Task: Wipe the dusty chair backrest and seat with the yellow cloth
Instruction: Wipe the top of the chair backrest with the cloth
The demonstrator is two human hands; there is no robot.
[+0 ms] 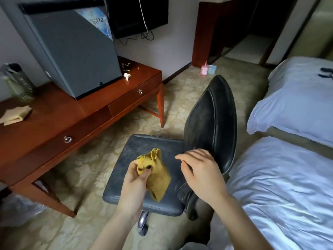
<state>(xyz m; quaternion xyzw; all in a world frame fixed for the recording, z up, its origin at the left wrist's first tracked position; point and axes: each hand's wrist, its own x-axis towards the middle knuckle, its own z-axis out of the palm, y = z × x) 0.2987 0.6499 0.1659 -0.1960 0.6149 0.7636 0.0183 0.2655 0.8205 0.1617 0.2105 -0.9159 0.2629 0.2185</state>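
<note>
Right now this looks like setup, not wiping: the yellow cloth (159,175) is off the surface, bunched in the left hand (133,184), which pinches its upper end between thumb and curled fingers while the rest hangs down over the seat (131,150). Can't tell if the lowest corner touches the cushion. The right hand (200,170) holds nothing, with its fingers loosely spread and hovering above the rear of the seat, just beside the base of the backrest (212,112). It reads as reaching either to steady the chair or to help re-fold the cloth. I can't tell which. Progress looks early, with a grey dusty film across most of the seat and up the face of the backrest and no obvious clean swath. The next move calls for getting the cloth flat under the palm instead of wadded, then pressing it onto one surface and making overlapping passes. The chair has a wheeled base, so it will likely roll or swivel unless the free hand braces it. The cloth is mustard-yellow, soft and crumpled, folded into a rough wedge, and limp enough to conform to the padded dark leather-like upholstery and its stitched seams.
</note>
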